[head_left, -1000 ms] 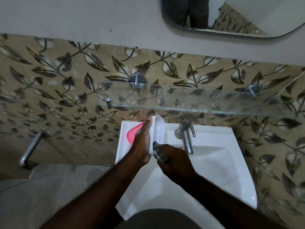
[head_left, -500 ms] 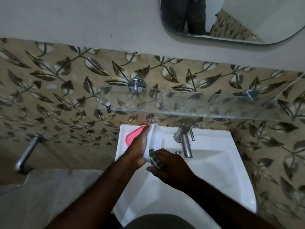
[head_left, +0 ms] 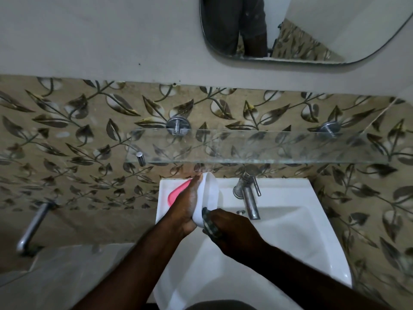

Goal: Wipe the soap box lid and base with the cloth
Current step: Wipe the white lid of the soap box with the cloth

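- Since a second earlier, hardly anything has been moved: the white soap box half point(head_left: 207, 193) is still held on edge in the same spot, and the cloth point(head_left: 210, 222) is still pressed to its near end. The view has been tipped up a little, so more of the mirror point(head_left: 312, 30) is seen.
- The white soap box half is held upright by the left hand point(head_left: 187, 204) over the back left corner of the sink point(head_left: 290, 186). The hand is closed against its outer side, with the fingers laid lengthwise up it. The thumb is hidden.
- Whether this white half is the lid or the base cannot be told.
- A dark checked cloth is bunched up and gripped in the right hand point(head_left: 232, 231), with the fingers curled round it. The cloth is touching the lower, near end of the white half, on its inner side.
- The pink soap box half point(head_left: 178, 190) is lying flat on the sink rim, just left of the left hand and partly covered by it.
- A steel tap point(head_left: 248, 193) is mounted at the back of the sink, just right of the white half.
- A glass shelf point(head_left: 268, 146) is fixed above the sink on a leaf-patterned tiled wall point(head_left: 67, 130).
- A metal pipe point(head_left: 33, 224) is seen sticking out of the wall, well to the left.
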Motion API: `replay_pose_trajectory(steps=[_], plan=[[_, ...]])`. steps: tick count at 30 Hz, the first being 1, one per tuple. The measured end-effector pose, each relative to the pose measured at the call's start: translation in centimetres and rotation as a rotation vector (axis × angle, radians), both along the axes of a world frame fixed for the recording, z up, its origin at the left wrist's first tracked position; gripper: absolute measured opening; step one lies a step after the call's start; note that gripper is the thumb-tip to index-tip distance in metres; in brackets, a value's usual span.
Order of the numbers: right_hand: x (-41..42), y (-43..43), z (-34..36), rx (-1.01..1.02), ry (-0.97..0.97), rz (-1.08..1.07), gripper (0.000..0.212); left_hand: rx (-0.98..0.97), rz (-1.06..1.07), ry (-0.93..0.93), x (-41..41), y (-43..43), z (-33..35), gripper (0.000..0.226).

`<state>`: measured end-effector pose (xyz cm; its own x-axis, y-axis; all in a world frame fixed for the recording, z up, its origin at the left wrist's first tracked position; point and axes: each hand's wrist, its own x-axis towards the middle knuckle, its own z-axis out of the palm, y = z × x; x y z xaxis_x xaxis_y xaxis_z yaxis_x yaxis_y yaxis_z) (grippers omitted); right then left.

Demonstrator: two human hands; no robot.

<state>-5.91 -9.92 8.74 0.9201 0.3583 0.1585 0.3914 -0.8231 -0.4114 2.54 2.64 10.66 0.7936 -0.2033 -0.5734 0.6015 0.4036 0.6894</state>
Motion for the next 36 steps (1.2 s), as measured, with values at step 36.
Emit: replay_pose_trajectory(steps=[36], plan=[[0.1,3.5,2.7,0.528,0.329,-0.431,0.015,-0.189,0.036,-0.246,-2.8,0.0,-0.3,0.040]])
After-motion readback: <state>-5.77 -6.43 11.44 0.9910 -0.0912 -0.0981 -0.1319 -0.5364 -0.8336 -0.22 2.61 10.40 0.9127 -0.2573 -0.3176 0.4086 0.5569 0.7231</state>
